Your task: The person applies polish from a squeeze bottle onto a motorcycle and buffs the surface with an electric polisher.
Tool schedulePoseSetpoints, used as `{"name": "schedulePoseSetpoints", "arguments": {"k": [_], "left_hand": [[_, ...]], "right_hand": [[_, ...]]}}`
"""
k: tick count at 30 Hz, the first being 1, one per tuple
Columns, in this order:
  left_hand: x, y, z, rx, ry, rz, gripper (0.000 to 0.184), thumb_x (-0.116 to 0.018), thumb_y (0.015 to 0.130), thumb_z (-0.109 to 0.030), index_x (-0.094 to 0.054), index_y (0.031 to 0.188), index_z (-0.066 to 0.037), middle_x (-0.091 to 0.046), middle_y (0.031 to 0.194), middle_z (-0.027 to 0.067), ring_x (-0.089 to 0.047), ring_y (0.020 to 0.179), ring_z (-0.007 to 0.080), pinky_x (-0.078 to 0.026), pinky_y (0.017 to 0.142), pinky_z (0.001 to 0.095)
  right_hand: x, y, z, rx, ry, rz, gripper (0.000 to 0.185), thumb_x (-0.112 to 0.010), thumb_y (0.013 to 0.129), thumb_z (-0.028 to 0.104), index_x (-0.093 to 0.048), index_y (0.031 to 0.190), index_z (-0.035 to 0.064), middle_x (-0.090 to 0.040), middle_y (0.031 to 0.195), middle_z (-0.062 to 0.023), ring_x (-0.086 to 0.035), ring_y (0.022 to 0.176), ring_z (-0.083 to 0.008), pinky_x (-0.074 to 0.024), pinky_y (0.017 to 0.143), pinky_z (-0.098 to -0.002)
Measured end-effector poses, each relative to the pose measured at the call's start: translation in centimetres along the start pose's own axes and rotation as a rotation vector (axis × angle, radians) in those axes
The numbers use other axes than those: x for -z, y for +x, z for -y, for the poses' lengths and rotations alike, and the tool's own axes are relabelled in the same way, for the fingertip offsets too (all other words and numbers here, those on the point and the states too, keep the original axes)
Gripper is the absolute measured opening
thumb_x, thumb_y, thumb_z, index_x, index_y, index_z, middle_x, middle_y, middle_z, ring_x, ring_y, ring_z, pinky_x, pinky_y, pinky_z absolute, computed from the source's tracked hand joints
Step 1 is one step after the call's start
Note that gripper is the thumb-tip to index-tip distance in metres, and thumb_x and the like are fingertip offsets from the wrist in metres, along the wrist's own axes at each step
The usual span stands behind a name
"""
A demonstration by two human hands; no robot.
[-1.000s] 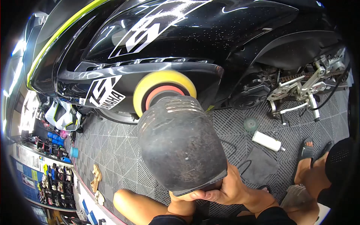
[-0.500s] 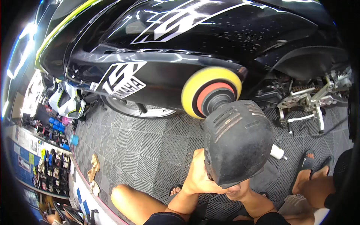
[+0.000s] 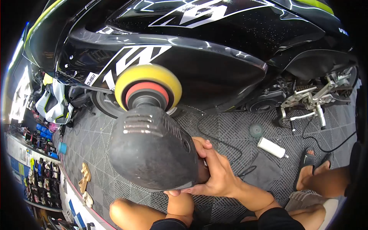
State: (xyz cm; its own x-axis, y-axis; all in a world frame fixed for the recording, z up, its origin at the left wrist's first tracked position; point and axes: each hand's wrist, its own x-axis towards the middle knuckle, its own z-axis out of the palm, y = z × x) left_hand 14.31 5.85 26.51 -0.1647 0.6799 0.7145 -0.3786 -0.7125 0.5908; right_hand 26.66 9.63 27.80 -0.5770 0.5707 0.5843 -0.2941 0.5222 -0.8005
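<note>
A dark power polisher (image 3: 153, 149) fills the middle of the view. Its yellow foam pad (image 3: 149, 76), with a red and black backing, rests against the black motorcycle fairing (image 3: 214, 80), over part of the white lettering. My right hand (image 3: 214, 168) is wrapped round the handle at the tool's right rear. Only a bit of my left hand (image 3: 173, 192) shows beneath the polisher body, closed against it; the tool hides the rest. White streaks and small specks mark the glossy upper panel.
A white bottle (image 3: 272, 148), a green round object (image 3: 256, 130) and a grey cloth (image 3: 262, 168) lie on the patterned floor. A black cable runs behind. Another person's sandalled feet (image 3: 306, 168) are at right. Tan sandals (image 3: 84, 178) lie at left.
The polisher went right along the fairing, then back left onto the lettering. Both hands moved with it. My left hand, clearly visible half a second ago, is now mostly hidden.
</note>
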Motion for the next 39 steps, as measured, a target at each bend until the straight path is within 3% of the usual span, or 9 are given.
{"name": "schedulePoseSetpoints", "arguments": {"k": [5,6,7,8,20,26,33,36,39], "left_hand": [[3.1,-0.5,2.1,-0.03,0.187,0.071,0.105,-0.076,0.062,-0.066,-0.042,0.131,0.006,-0.058,0.107,0.0193,-0.051,0.111,0.0381,-0.035,0.101,0.0484],[3.1,-0.9,2.8,-0.026,0.255,0.077,0.105,-0.077,0.062,-0.065,-0.043,0.13,0.006,-0.058,0.107,0.0192,-0.052,0.11,0.0379,-0.035,0.101,0.0481],[3.2,-1.0,3.5,-0.025,0.314,0.083,0.104,-0.077,0.061,-0.065,-0.043,0.13,0.006,-0.058,0.106,0.0191,-0.052,0.109,0.0377,-0.036,0.1,0.0477],[3.5,-1.2,4.2,-0.021,0.371,0.098,0.103,-0.077,0.061,-0.064,-0.044,0.129,0.006,-0.058,0.106,0.0191,-0.053,0.109,0.0375,-0.036,0.099,0.0473],[5.8,-1.9,4.5,-0.082,0.461,0.025,0.097,-0.08,0.057,-0.059,-0.049,0.122,0.006,-0.061,0.102,0.018,-0.058,0.1,0.035,-0.041,0.092,0.0431],[6.2,-1.9,4.0,-0.095,0.337,-0.104,0.093,-0.081,0.055,-0.056,-0.052,0.118,0.006,-0.063,0.1,0.0175,-0.06,0.095,0.0338,-0.044,0.088,0.0409],[6.2,-1.1,4.0,-0.13,0.244,-0.172,0.089,-0.083,0.053,-0.053,-0.055,0.113,0.007,-0.064,0.098,0.0169,-0.063,0.09,0.0323,-0.046,0.083,0.0384],[5.9,-1.0,4.7,-0.133,0.256,-0.155,0.088,-0.084,0.052,-0.052,-0.056,0.112,0.007,-0.065,0.097,0.0166,-0.064,0.088,0.0317,-0.048,0.081,0.0374],[5.3,-1.4,5.9,-0.127,0.325,-0.099,0.086,-0.084,0.051,-0.051,-0.057,0.11,0.007,-0.066,0.096,0.0164,-0.066,0.086,0.0311,-0.049,0.079,0.0363]], "right_hand": [[0.4,-1.9,-3.3,0.073,-0.084,-0.047,0.098,-0.084,0.063,0.048,-0.043,0.122,-0.0183,-0.058,0.114,-0.0301,-0.065,0.095,-0.0405,-0.0547,0.08,-0.0433],[-0.6,-2.7,-5.9,0.297,-0.176,-0.256,0.096,-0.084,0.063,0.051,-0.046,0.121,-0.0158,-0.058,0.115,-0.0286,-0.065,0.093,-0.0416,-0.054,0.079,-0.0453],[-0.1,-4.2,-6.4,0.153,-0.129,-0.141,0.096,-0.082,0.064,0.055,-0.047,0.12,-0.0144,-0.059,0.115,-0.0277,-0.064,0.094,-0.0427,-0.0532,0.082,-0.0456],[0.8,-4.5,-7.5,0.339,-0.263,-0.132,0.095,-0.081,0.064,0.057,-0.049,0.119,-0.0136,-0.059,0.114,-0.0272,-0.064,0.094,-0.0412,-0.0524,0.084,-0.0436],[0.1,-3.8,-10.7,0.281,-0.35,-0.029,0.084,-0.079,0.075,0.031,-0.038,0.132,-0.0156,-0.059,0.117,-0.0278,-0.061,0.105,-0.0398,-0.0477,0.093,-0.0453],[-1.5,-1.2,-7.5,0.341,-0.189,-0.197,0.091,-0.082,0.066,0.026,-0.037,0.134,-0.0128,-0.054,0.124,-0.03,-0.058,0.11,-0.0432,-0.0451,0.097,-0.0451],[-0.7,0.4,-5.4,0.259,-0.3,-0.04,0.105,-0.086,0.057,0.048,-0.039,0.13,-0.0105,-0.055,0.124,-0.028,-0.061,0.102,-0.0443,-0.0526,0.085,-0.042],[0.3,0.3,-5.6,0.332,-0.307,-0.07,0.108,-0.086,0.056,0.051,-0.037,0.131,-0.0099,-0.056,0.122,-0.0283,-0.062,0.101,-0.045,-0.0526,0.085,-0.0436],[1.1,-2.2,-6.8,0.144,-0.304,-0.052,0.11,-0.085,0.059,0.051,-0.033,0.136,-0.0082,-0.057,0.121,-0.0293,-0.064,0.1,-0.0422,-0.0533,0.083,-0.0439]]}}
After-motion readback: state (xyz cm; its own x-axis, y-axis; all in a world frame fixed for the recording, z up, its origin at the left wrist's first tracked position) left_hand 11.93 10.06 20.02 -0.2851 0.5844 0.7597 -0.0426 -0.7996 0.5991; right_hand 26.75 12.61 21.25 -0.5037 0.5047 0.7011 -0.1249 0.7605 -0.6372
